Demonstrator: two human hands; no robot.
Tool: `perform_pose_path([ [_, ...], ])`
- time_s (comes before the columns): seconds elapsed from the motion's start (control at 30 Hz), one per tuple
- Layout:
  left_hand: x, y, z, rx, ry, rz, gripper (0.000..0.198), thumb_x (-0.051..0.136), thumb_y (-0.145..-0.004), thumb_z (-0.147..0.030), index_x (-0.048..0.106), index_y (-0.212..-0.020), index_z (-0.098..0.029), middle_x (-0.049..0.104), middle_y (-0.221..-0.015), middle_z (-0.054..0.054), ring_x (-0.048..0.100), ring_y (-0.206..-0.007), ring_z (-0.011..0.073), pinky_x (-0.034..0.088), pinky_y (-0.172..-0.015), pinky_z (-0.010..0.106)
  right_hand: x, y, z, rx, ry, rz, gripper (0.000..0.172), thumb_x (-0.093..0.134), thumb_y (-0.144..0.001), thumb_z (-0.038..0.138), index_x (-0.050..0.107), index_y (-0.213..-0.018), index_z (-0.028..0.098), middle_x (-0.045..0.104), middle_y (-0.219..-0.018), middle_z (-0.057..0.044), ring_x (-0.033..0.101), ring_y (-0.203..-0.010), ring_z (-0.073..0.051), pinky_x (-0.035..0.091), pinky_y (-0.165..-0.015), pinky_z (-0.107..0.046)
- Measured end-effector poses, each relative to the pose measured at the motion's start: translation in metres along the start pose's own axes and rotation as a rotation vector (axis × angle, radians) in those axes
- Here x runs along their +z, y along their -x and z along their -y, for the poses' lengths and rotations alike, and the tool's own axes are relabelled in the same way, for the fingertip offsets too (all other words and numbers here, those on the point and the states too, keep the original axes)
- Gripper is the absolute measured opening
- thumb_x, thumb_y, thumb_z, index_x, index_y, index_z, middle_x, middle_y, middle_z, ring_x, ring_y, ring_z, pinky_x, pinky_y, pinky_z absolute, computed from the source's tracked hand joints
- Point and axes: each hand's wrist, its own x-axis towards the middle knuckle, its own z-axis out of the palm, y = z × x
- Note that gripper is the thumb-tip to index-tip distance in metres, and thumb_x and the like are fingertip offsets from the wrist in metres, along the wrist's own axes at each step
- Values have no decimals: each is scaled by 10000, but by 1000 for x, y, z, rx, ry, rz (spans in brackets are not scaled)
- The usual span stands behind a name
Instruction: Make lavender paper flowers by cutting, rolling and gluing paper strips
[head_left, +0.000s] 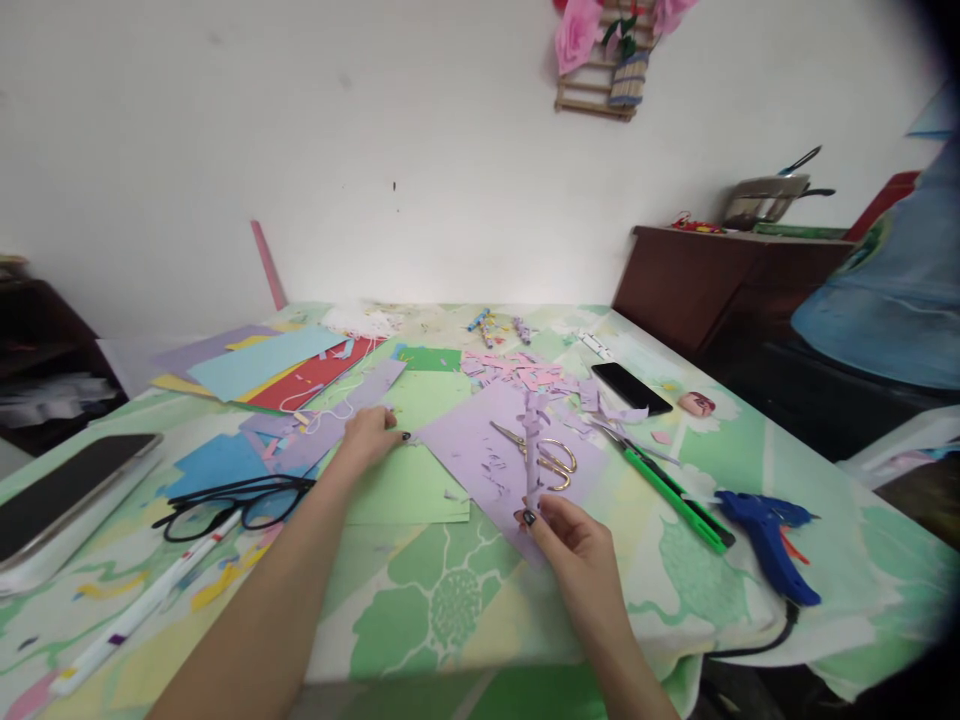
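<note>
My right hand [574,540] pinches the lower end of a thin rolled purple paper strip [532,450] with fringed, curling bits near its top. The strip stands upright in front of gold-handled scissors [555,462], which lie on a purple paper sheet [465,435] scattered with small cuttings. Over the light green paper [412,490] at the left, my left hand [371,437] reaches down, thumb and forefinger slightly apart. Nothing shows between those fingers. Its other fingertips are partly hidden.
Right of the sheet lie a green cutter [679,500], a blue glue gun [772,540] with its cord, and a black phone [631,387]. Pink paper scraps [517,370] lie behind. On the left are black glasses [232,505], coloured sheets [262,362] and another phone [71,490].
</note>
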Motion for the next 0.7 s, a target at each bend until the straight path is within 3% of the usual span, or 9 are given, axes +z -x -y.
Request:
perform_pose_path([
  [0.27,6,-2,0,47,-33,88,33,627,-659,-153,614,-680,-175,691,-816,73,634,-828,240,423,-704,289,-1,-1,-4,-26,-1,8,344,726,-672,425,696,-880,153,710,-838,-92,628,-778,-219,491,-707,-325],
  [0.43,7,-1,3,93,31,116,187,596,-676,-130,615,-855,-180,674,-790,29,627,-755,180,427,-653,243,-2,0,-4,-16,9,15,358,716,-680,435,684,-895,151,704,-851,-91,618,-783,-216,484,-716,-328],
  [0.53,8,-2,4,120,65,117,209,614,-685,-181,625,-894,-194,671,-823,28,621,-775,182,432,-679,253,-2,1,-4,-15,16,20,359,710,-688,437,679,-902,151,702,-853,-88,612,-780,-213,479,-717,-330],
  [0.7,11,-4,1,152,108,89,128,637,-674,-250,644,-788,-193,683,-878,60,608,-859,224,427,-780,321,-1,2,-3,-9,10,10,382,715,-680,448,672,-905,142,694,-853,-91,605,-785,-219,478,-735,-353],
])
